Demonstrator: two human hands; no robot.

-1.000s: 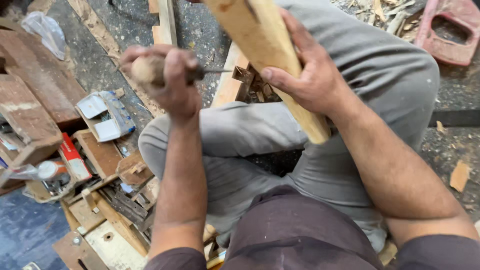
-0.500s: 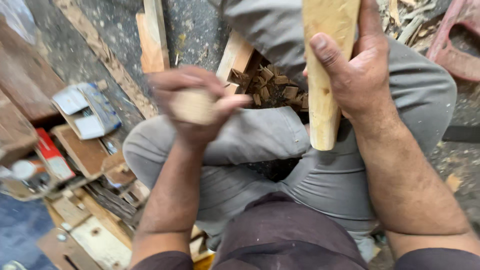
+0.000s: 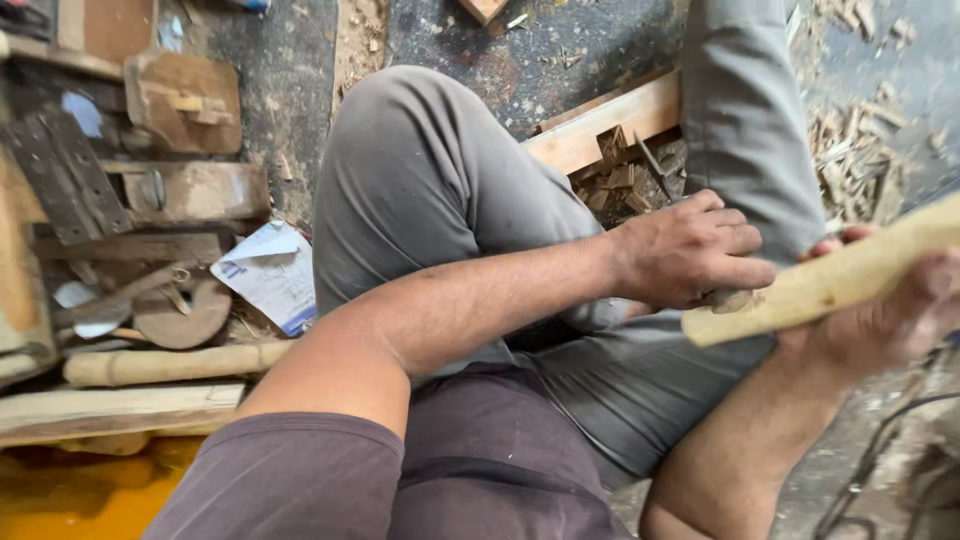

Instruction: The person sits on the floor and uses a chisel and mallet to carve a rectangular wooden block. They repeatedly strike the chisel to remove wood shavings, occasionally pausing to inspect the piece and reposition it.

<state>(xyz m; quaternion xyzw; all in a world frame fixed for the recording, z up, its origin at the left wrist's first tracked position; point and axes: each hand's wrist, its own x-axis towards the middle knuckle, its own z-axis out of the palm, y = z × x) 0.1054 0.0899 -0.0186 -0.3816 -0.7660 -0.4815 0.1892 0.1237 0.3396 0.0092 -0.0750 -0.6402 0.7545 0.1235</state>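
The left hand is curled tight into a fist. It holds a small tool, and only a round brown bit of the handle peeks out under the fingers, so I cannot tell what kind of tool it is. The right hand is wrapped around a pale stick of wood. The fingers go under it and one fingertip shows over the top. The stick lies tilted, with its near end just beside the left fist and almost touching the tool handle, and its far end going up and off the right edge. Both hands hang over the grey trouser leg. Just past the left fist, between the knees, sits a wood block with a heap of chips on it. More chips lie on the floor beyond the right hand. Far off to the left of the left arm are old boards, a round stick, a white paper and a metal tool.
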